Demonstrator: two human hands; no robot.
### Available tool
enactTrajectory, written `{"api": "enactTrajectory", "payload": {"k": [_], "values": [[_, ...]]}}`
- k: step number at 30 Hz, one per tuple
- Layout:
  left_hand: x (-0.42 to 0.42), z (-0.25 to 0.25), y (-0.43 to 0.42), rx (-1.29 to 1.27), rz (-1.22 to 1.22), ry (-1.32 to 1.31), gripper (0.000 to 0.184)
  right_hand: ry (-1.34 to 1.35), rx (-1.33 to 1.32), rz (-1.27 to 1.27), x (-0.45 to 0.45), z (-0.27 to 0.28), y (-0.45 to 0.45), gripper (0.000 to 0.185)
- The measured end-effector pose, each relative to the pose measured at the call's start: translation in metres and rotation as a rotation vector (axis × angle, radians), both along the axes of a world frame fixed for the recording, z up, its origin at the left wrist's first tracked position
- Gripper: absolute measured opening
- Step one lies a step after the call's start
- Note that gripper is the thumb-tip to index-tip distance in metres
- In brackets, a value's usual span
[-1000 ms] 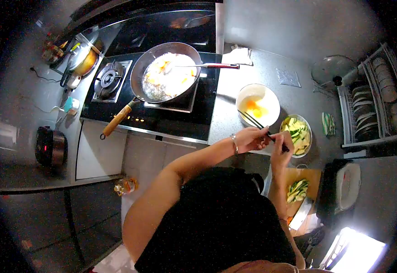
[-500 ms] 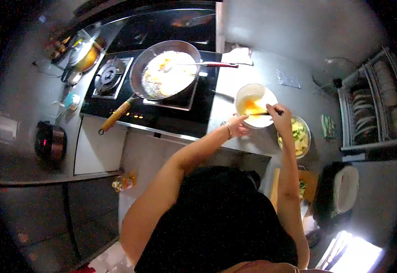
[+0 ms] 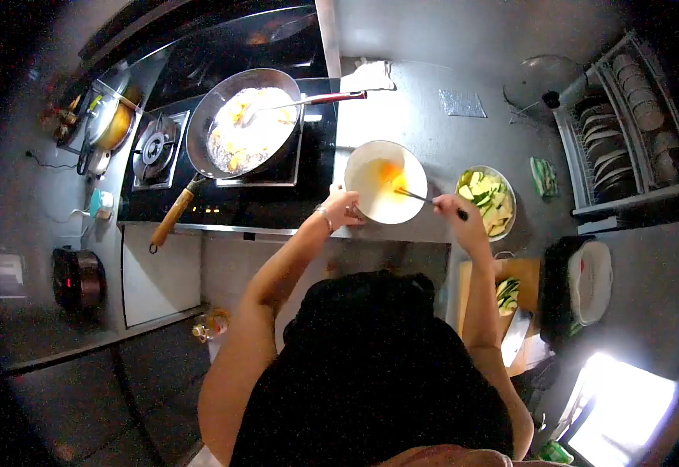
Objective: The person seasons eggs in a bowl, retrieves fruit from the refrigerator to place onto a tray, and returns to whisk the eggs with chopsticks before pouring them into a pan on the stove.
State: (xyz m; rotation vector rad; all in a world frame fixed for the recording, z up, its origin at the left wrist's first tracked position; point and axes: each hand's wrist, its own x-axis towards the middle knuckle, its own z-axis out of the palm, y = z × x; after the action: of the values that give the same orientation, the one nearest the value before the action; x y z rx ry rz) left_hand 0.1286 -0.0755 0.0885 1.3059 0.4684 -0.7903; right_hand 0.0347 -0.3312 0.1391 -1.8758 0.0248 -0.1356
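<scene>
A white bowl [image 3: 364, 167] sits at the counter's front edge beside the stove, with yellow-orange egg [image 3: 391, 176] in it. My left hand [image 3: 342, 207] is closed on the bowl's left side near the rim. To the right of the bowl, my right hand [image 3: 464, 220] grips a thin dark utensil [image 3: 415, 194] whose tip dips into the egg; I cannot tell whether it is a fork or chopsticks. Just behind that hand stands a bowl of cut green-and-pale vegetable pieces [image 3: 489, 201].
A wok [image 3: 196, 132] with bubbling contents and a red-handled spatula [image 3: 331, 98] is on the stove [image 3: 320, 167]. Its wooden handle [image 3: 174, 218] juts over the front edge. At right are a cutting board [image 3: 470, 296], a knife [image 3: 516, 336] and a dish rack [image 3: 580, 159].
The view has shifted, so stove and counter appear further left. My right hand has drawn back from the bowl's rim to its right, showing more of the utensil. My left hand stays at the bowl.
</scene>
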Motion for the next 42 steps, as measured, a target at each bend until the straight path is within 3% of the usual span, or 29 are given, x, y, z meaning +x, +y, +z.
{"api": "enactTrajectory", "payload": {"k": [2, 4, 6, 9, 11, 14, 15, 16, 19, 20, 23, 24, 27, 28, 31, 32, 35, 38, 42], "values": [[-0.013, -0.013, 0.03, 0.232, -0.461, -0.563, 0.041, -0.019, -0.06, 0.044, -0.006, 0.004, 0.019, 0.01], [-0.014, -0.024, 0.027, -0.083, -0.033, 0.041, 0.044, -0.109, -0.073, 0.055, -0.007, -0.001, 0.037, 0.008], [-0.013, -0.094, 0.054, 0.136, -0.405, -0.555, 0.044, -0.151, -0.077, -0.018, -0.005, -0.006, 0.05, 0.009], [-0.02, -0.078, 0.066, 0.087, -0.433, -0.583, 0.047, -0.131, -0.059, -0.017, -0.002, -0.014, 0.04, 0.009], [-0.023, -0.051, 0.053, -0.272, -0.055, -0.031, 0.053, -0.073, 0.085, -0.047, -0.004, -0.005, 0.031, 0.009], [-0.031, -0.043, 0.04, -0.248, 0.091, -0.147, 0.077, -0.039, -0.085, 0.069, -0.013, 0.004, 0.024, 0.011], [-0.031, -0.04, 0.037, -0.217, 0.09, -0.163, 0.079, -0.023, -0.128, 0.143, -0.017, 0.009, 0.024, 0.011], [-0.03, -0.037, 0.035, -0.187, 0.09, -0.178, 0.08, 0.085, -0.005, 0.153, -0.02, 0.006, 0.022, 0.011], [-0.028, -0.035, 0.032, -0.108, 0.068, -0.206, 0.083, -0.033, -0.076, -0.105, -0.023, -0.004, 0.021, 0.012], [-0.028, -0.033, 0.031, -0.085, 0.059, -0.212, 0.084, -0.038, -0.139, -0.064, -0.027, -0.001, 0.022, 0.011], [-0.028, -0.022, 0.028, 0.009, 0.027, -0.214, 0.084, 0.127, 0.08, 0.017, -0.037, 0.009, 0.03, 0.009], [-0.03, -0.017, 0.028, 0.02, 0.04, -0.21, 0.084, 0.15, 0.081, -0.079, -0.036, 0.002, 0.028, 0.009], [-0.03, -0.012, 0.022, 0.023, 0.067, -0.214, 0.083, -0.01, -0.09, 0.06, -0.041, 0.003, 0.034, 0.009], [-0.031, -0.013, 0.022, 0.021, 0.062, -0.218, 0.083, 0.063, -0.057, 0.089, -0.047, 0.01, 0.035, 0.009], [-0.03, -0.017, 0.027, 0.028, 0.048, -0.21, 0.081, 0.035, 0.086, -0.175, -0.046, -0.017, 0.028, 0.007], [-0.03, -0.018, 0.025, 0.024, 0.051, -0.205, 0.081, -0.106, -0.157, -0.146, -0.045, -0.013, 0.026, 0.006], [-0.031, -0.019, 0.025, 0.034, 0.056, -0.224, 0.08, 0.124, 0.149, -0.032, -0.051, -0.015, 0.029, 0.006], [-0.031, -0.016, 0.023, 0.033, 0.072, -0.217, 0.08, -0.114, -0.03, -0.191, -0.045, -0.029, 0.024, 0.007], [-0.029, -0.021, 0.027, 0.068, 0.045, -0.214, 0.079, 0.24, 0.38, -0.136, -0.048, -0.027, 0.028, 0.008]]}}
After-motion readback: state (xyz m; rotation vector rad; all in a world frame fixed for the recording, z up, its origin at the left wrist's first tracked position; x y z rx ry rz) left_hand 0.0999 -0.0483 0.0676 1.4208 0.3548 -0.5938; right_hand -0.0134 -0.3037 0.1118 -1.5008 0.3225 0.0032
